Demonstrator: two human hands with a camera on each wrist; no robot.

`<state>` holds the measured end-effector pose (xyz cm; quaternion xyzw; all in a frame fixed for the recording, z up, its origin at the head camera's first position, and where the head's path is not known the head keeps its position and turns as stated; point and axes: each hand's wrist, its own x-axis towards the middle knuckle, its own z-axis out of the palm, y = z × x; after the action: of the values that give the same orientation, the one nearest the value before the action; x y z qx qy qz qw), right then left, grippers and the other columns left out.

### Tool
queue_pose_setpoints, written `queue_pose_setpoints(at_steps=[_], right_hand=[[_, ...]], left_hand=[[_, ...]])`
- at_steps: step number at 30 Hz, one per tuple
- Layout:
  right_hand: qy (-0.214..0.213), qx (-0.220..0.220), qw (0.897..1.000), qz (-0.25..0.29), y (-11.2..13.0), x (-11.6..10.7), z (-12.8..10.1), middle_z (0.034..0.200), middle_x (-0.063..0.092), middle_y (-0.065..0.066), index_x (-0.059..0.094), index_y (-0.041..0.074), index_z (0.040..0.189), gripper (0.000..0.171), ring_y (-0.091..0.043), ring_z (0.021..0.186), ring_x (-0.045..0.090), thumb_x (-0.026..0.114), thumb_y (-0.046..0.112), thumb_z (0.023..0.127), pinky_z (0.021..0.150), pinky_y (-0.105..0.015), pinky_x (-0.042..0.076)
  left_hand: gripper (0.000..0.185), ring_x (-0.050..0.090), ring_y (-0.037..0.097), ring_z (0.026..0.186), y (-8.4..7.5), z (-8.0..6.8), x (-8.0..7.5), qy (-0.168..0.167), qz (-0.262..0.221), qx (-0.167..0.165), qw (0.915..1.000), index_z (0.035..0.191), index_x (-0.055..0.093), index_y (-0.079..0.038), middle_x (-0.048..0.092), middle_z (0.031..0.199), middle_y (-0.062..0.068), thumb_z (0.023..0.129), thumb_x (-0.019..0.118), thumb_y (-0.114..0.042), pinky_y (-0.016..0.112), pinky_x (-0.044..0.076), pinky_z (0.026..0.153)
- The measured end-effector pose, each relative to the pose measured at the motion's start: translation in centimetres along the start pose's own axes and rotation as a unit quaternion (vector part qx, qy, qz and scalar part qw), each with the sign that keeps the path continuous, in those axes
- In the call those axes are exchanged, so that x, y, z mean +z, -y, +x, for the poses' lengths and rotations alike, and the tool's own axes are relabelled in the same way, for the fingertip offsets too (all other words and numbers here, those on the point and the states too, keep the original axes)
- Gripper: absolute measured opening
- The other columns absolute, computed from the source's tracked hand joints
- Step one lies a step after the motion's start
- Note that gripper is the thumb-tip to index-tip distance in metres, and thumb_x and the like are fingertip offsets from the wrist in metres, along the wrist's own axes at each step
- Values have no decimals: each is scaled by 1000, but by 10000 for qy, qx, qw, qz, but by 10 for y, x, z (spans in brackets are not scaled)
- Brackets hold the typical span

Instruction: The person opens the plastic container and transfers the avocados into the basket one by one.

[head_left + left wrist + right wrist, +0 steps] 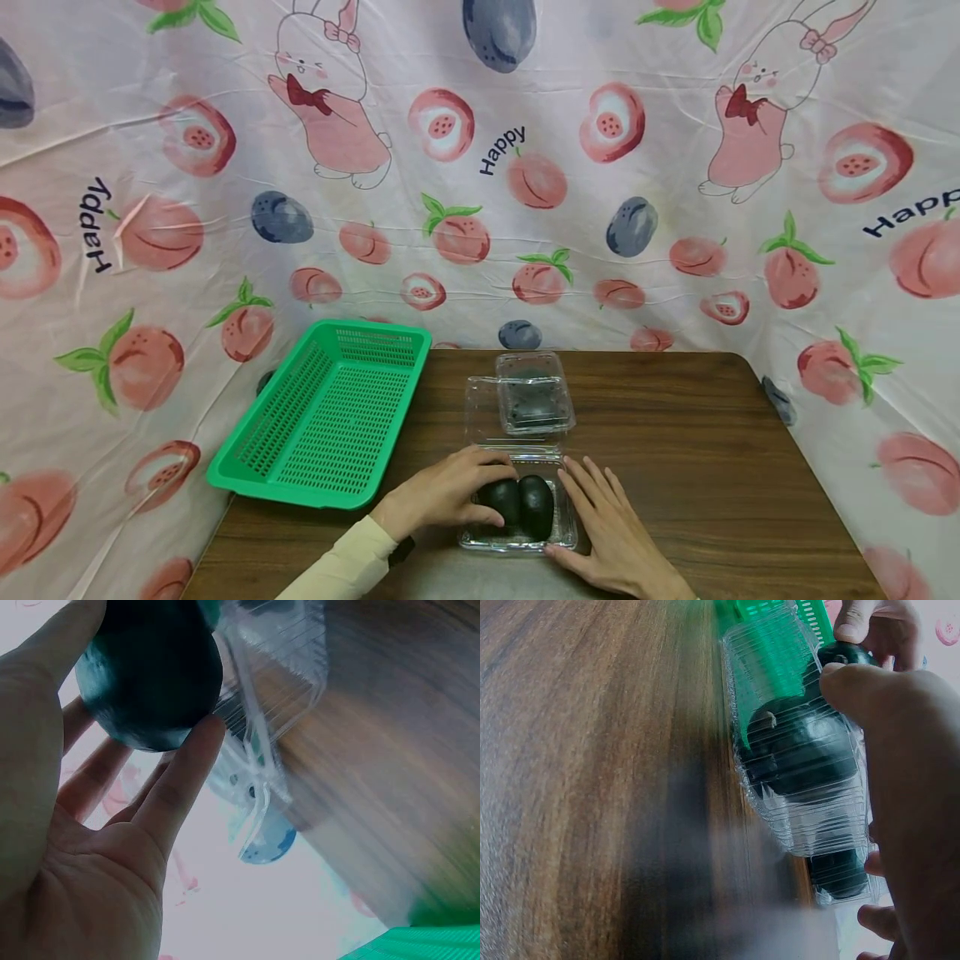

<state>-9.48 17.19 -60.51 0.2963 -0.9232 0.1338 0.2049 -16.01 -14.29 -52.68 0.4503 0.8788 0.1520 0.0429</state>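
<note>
In the head view, an open clear plastic clamshell box (566, 533) lies near the table's front edge, its lid (480, 412) folded back. Two glossy, dark green avocados sit side by side in its base. My left hand (457, 487) holds the left avocado (501, 502) between thumb and fingers; in the left wrist view that avocado (150, 675) fills the grasp. The right avocado (536, 507) touches it. Along the box's right side lies my right hand (615, 533), fingers extended and thumb at the front rim. The right wrist view shows an avocado (802, 746) through the ribbed wall.
Behind the open box stands a second clear box (534, 392) with dark contents, partly overlapped by the raised lid. A green perforated basket (322, 497) sits at the left on the brown wooden table (697, 450). A fruit-printed cloth (555, 217) hangs around the table.
</note>
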Motion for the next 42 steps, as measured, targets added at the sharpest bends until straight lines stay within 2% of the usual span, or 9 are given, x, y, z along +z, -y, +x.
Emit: queue_pose_setpoints(at_steps=[12,15,16,19,22,23,27,33,42], right_hand=[[71,56,9999,82,-3,-2,1,172,56,-15,55,7,166,105,-47,154,57,76,79,93,141,-23,-16],[68,50,9999,83,-3,-2,2,172,56,-14,56,6,165,105,-47,154,58,76,79,93,141,-23,-16],[66,53,9999,86,-3,-3,2,172,56,-14,56,6,165,104,-47,154,58,76,79,93,141,-23,-16],[71,63,9999,98,-3,-3,2,172,56,-13,57,6,164,104,-47,154,58,76,79,93,141,-23,-15],[66,57,9999,101,-3,-3,2,172,56,-14,57,6,164,104,-47,154,58,76,79,93,142,-24,-14],[64,53,9999,103,-3,-4,2,172,56,-14,57,6,164,104,-47,154,57,76,79,93,142,-25,-14],[51,35,9999,105,-3,-4,1,172,56,-14,57,6,165,104,-47,154,57,77,79,93,142,-25,-14],[54,15,9999,110,-3,-5,2,171,57,-15,57,5,164,104,-48,153,58,76,79,93,141,-23,-17],[73,52,9998,173,-3,-5,2,172,56,-14,57,6,164,104,-48,154,57,76,79,94,141,-23,-14]], left_hand=[[58,70,27,132,0,2,-20,-591,-14,277,9979,145,74,-18,72,148,6,98,88,-49,59,59,117],[58,70,24,131,8,0,-19,-885,-174,393,9951,147,73,-22,71,150,3,101,81,-56,53,62,110],[61,69,24,133,28,3,0,-1011,-150,459,9937,150,71,-22,70,152,3,102,79,-59,50,61,112],[62,68,23,134,33,3,-1,-1150,-269,473,9919,152,70,-25,69,154,0,103,74,-64,50,62,109],[60,70,24,130,30,3,-9,-1258,-225,459,9907,148,72,-21,71,150,0,100,82,-57,49,63,107],[57,71,24,126,10,-1,-31,-1234,-256,391,9913,145,74,-21,72,146,0,99,86,-53,49,64,102],[58,71,24,124,0,-2,-44,-1185,11,193,9928,141,76,-16,73,144,3,91,96,-40,47,64,102],[61,70,22,130,-2,-4,-52,-1022,67,-32,9947,144,75,-17,71,148,1,93,94,-42,46,63,108],[63,69,23,129,0,-8,-61,-1183,78,-209,9927,146,74,-19,71,150,3,92,93,-46,47,63,105]])
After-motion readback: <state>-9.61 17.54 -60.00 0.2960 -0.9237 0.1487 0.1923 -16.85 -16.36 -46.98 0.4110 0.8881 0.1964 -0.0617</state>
